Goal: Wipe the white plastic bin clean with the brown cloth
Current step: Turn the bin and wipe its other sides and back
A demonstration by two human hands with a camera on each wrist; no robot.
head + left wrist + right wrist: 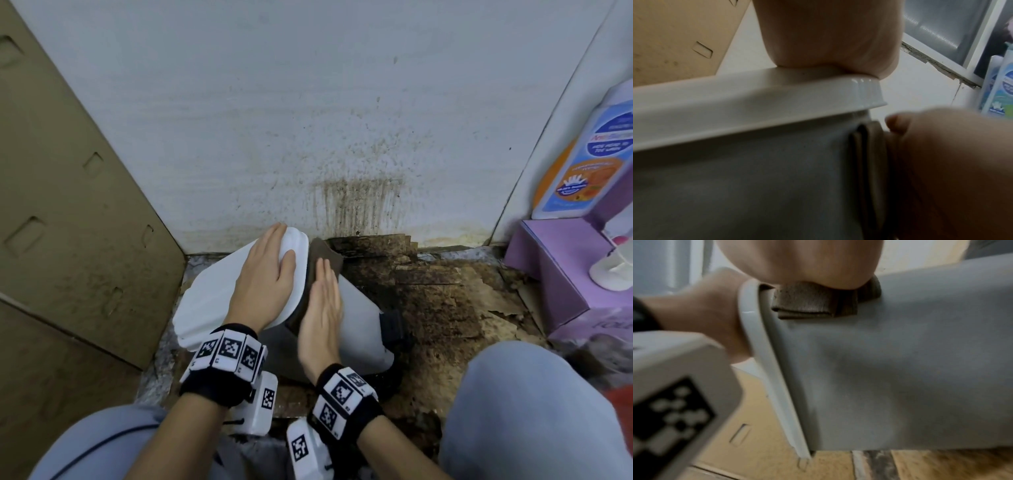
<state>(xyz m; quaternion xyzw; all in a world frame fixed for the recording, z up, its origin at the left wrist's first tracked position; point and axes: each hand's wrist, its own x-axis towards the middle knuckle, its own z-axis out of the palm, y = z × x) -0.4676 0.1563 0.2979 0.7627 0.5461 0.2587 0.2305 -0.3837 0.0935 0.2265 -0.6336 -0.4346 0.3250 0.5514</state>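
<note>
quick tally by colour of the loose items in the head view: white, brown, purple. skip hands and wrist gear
White: 3 – bin, bin lid, bottle
Brown: 2 – cloth, cardboard sheet
Purple: 1 – box
Total: 6

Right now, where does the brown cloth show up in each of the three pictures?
Head: brown cloth centre, under the flat right hand.
Left wrist: right of centre, folded edge against the bin wall.
Right wrist: top centre, under the palm.
Shared landmark: the white plastic bin's rim.
</note>
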